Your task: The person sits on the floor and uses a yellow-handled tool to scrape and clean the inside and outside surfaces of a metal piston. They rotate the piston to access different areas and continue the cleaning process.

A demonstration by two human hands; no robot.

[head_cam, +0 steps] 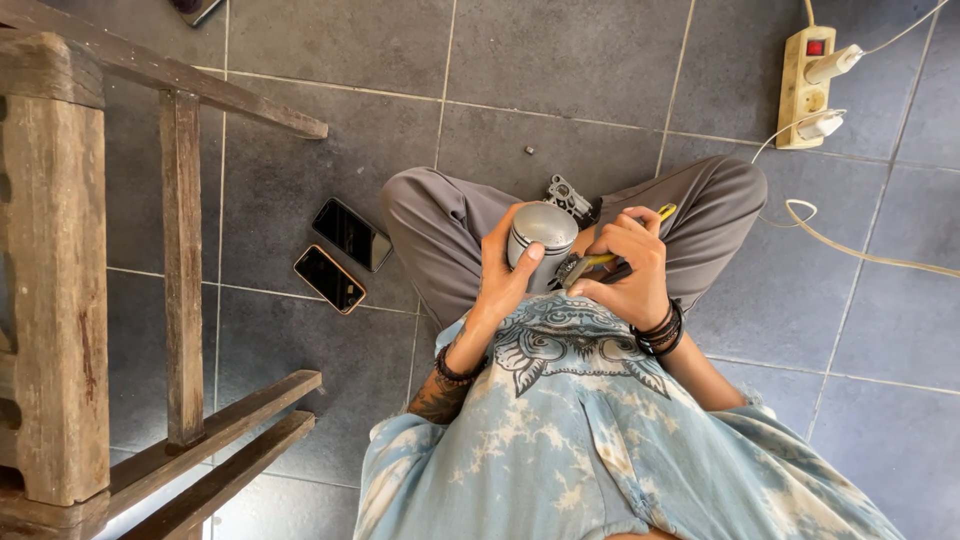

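I sit cross-legged on a grey tiled floor. My left hand is wrapped around a grey metal piston, a short cylinder held upright over my lap. My right hand grips pliers with yellow and black handles. The jaws of the pliers touch the piston's side near its lower edge. A small grey metal part lies between my knees, just beyond the piston.
Two dark phones lie on the floor to my left. A wooden frame stands at far left. A power strip with white plugs and cables sits at the top right. A tiny metal bit lies ahead.
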